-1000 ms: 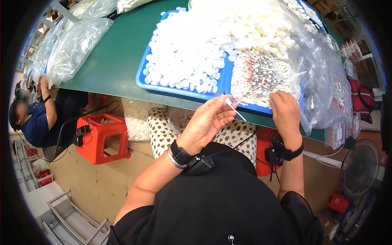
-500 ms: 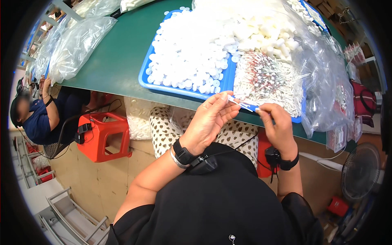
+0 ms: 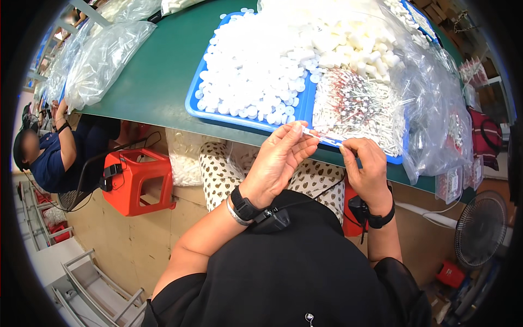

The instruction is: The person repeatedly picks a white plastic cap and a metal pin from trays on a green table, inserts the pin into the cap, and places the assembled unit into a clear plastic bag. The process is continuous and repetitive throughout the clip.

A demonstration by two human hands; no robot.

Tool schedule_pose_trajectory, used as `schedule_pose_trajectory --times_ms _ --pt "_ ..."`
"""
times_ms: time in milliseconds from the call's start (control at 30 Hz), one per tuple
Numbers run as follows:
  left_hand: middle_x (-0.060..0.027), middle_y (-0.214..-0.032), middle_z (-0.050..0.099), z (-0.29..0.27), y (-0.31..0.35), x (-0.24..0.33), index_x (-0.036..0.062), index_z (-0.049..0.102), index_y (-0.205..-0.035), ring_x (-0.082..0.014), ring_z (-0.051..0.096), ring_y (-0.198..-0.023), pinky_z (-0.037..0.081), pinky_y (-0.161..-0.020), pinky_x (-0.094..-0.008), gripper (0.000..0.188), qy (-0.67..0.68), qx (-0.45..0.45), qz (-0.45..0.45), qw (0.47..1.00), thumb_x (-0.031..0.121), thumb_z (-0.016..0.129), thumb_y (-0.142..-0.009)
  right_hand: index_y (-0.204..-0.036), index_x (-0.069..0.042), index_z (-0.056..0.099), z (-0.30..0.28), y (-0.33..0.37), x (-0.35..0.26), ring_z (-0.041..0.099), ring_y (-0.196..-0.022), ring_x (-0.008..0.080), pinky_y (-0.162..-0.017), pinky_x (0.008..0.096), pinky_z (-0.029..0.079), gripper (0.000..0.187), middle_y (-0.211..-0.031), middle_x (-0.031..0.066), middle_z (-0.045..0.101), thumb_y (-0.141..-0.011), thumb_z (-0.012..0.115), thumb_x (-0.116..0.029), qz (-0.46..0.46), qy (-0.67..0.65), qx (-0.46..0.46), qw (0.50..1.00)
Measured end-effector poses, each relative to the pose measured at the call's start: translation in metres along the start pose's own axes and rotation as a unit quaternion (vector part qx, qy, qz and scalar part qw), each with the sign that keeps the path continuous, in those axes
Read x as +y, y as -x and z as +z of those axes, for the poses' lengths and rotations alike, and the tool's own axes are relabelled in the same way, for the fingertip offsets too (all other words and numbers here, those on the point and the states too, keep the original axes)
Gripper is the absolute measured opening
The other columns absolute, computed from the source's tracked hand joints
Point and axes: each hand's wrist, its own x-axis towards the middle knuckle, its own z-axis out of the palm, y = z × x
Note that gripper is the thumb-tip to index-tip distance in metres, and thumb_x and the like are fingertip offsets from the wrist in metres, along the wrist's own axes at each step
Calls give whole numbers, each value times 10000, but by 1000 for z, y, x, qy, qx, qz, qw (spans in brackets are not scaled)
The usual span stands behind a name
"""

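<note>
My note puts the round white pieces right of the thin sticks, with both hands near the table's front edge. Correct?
No: the head view shows the round white pieces left of the thin sticks. The left hand and right hand are near the front edge of the table.

Red plastic stool [image 3: 129,188] at left, round fan [image 3: 480,229] below maroon bag [image 3: 480,128] at right.

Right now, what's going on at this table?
A seated person's left hand has its grip on slim white pieces near the green table's front edge. The right hand's fingertips are at their other end; whether they pinch them is too small to tell. Ahead, a blue tray holds small round white pieces, with thin white, red-tinged parts to its right.
</note>
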Motion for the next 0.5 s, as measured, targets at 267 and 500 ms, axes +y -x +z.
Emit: schedule_pose_trajectory --times_ms 267,500 --pt "-128 -1081 666 -2 0 -2 26 566 -1181 -174 670 -986 564 -902 -296 245 2 2 3 1000 199 590 -1009 -922 -20 584 3 -2 1 602 -683 298 -619 388 460 138 -797 109 629 -845 697 0 -44 9 19 999" --pt "-138 -1204 653 4 2 -7 -19 510 -1334 -178 646 -1073 529 -960 -313 418 -84 -46 -12 995 229 592 -1008 -975 -7 601 9 -1 -7 588 -629 213 -577 338 451 52 -739 98 605 -942 620 -42 81 -115 -44 989"
